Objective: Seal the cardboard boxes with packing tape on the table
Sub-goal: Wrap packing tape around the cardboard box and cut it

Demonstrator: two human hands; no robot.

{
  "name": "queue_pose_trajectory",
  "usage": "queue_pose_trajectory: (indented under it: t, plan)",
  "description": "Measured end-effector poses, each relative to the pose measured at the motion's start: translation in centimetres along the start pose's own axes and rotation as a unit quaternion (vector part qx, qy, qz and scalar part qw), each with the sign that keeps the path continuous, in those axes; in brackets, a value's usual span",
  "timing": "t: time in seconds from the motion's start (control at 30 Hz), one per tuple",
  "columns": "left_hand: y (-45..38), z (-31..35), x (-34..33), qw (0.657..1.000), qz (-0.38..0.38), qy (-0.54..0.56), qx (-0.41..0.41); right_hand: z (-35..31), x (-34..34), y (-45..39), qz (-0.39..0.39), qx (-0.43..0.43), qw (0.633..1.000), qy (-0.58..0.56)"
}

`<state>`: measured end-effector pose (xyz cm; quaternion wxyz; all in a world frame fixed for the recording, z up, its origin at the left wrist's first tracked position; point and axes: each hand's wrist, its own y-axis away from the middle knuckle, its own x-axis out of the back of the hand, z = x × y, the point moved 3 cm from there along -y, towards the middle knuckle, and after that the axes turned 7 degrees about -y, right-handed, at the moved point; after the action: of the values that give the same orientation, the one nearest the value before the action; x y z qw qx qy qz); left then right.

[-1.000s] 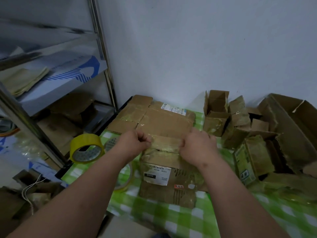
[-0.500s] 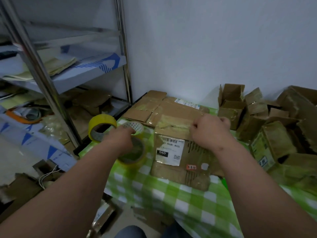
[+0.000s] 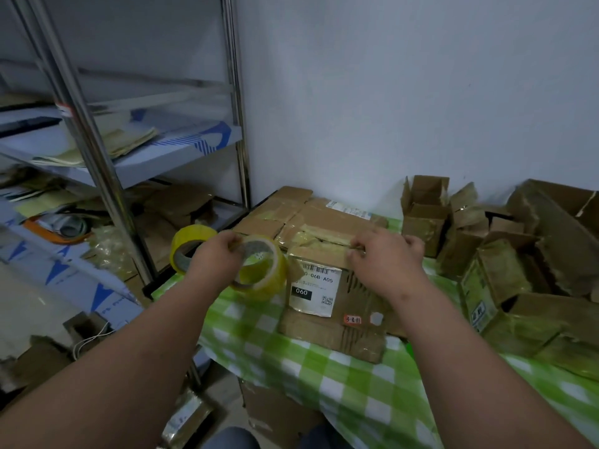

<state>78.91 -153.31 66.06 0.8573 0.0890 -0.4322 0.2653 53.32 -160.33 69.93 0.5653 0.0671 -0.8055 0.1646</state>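
A table covered by a green-and-white checked cloth [image 3: 340, 384] is seen across the lower right of the frame, and at its centre a brown, creased cardboard box [image 3: 337, 306] is stood, wrapped in glossy yellowish tape and marked by a white printed barcode label [image 3: 316, 291] on its near face. Behind it a flat, taped cardboard carton [image 3: 311, 215] is laid against the white wall, and a heap of crumpled open cardboard boxes [image 3: 505, 254] is piled at the right edge. A metal shelving rack [image 3: 107, 176] is placed at the upper left. Compared with half a second earlier, the roll of clear yellowish packing tape [image 3: 262, 273] has been lifted off the cloth and is held just left of the box. It is gripped at its upper rim by the left hand [image 3: 215, 259], fingers curled over it. The box's top edge is pinched by the curled fingers of the right hand [image 3: 385, 257]. A second, opaque yellow tape roll [image 3: 188, 244] is seen behind the left hand.
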Motion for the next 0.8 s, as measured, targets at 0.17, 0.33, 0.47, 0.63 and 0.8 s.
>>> queue_pose_trajectory:
  t: [0.17,0.33,0.47,0.63,0.8]
  plan:
    - [0.0,1.0,2.7,0.989,0.076,0.128,0.024,-0.1,0.3,0.0,-0.01,0.002,1.0,-0.003]
    - [-0.2,3.8,4.8,0.972,0.096,0.212,0.017,-0.2,0.4,-0.1,-0.006,0.01,1.0,-0.028]
    - [0.0,7.1,4.7,0.973,0.052,0.226,-0.001,-0.3,1.7,0.0,0.046,0.047,0.991,-0.117]
    - [0.4,10.2,3.8,0.979,0.023,0.2,-0.018,-0.7,2.8,0.6,0.063,0.161,0.958,-0.23]
    - [1.2,12.4,3.1,0.987,-0.003,0.157,-0.043,-1.5,3.2,0.5,0.038,0.208,0.95,-0.229]
